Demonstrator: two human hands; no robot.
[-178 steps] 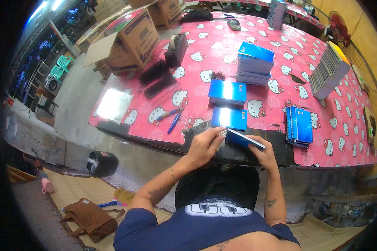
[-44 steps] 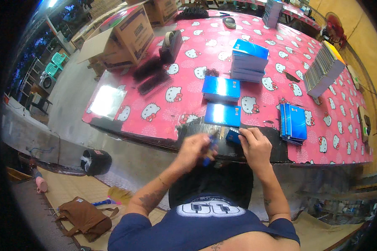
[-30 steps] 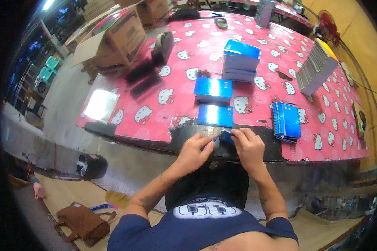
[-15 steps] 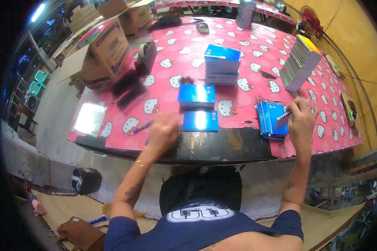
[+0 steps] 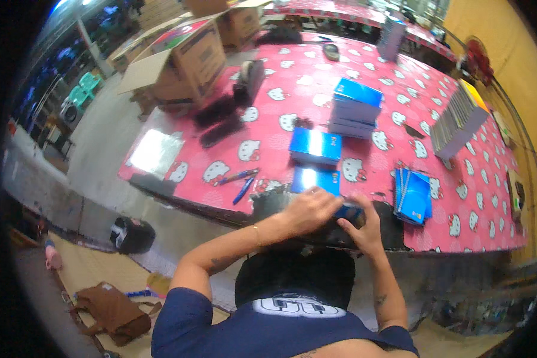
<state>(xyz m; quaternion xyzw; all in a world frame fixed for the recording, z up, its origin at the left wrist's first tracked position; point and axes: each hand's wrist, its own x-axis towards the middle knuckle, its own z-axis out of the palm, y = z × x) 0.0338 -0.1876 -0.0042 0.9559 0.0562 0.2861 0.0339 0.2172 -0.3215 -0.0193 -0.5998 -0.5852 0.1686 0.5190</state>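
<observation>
My right hand (image 5: 365,225) grips a small notebook (image 5: 351,213) between thumb and fingers at the table's near edge; only part of its dark, shiny cover shows. Curled over from the left, the fingers of my left hand (image 5: 312,210) close at the notebook's left end, their tips partly hidden. Just beyond my left hand lies a blue notebook (image 5: 316,178), with a thicker blue stack (image 5: 315,147) behind it. A taller blue-topped stack (image 5: 356,107) stands farther back. To the right of my right hand is a pile of blue spiral notebooks (image 5: 412,196).
Two pens (image 5: 242,188) lie left of my hands. Farther left are a shiny sheet (image 5: 156,153), dark brush-like objects (image 5: 221,129) and a tape dispenser (image 5: 249,82). A tall notebook stack (image 5: 459,122) stands at right. An open carton (image 5: 191,65) is at the far left.
My right hand has moved left from the spiral pile, carrying a notebook. My left hand has come right from beside the pens to meet it. The view has shifted and tilted.
</observation>
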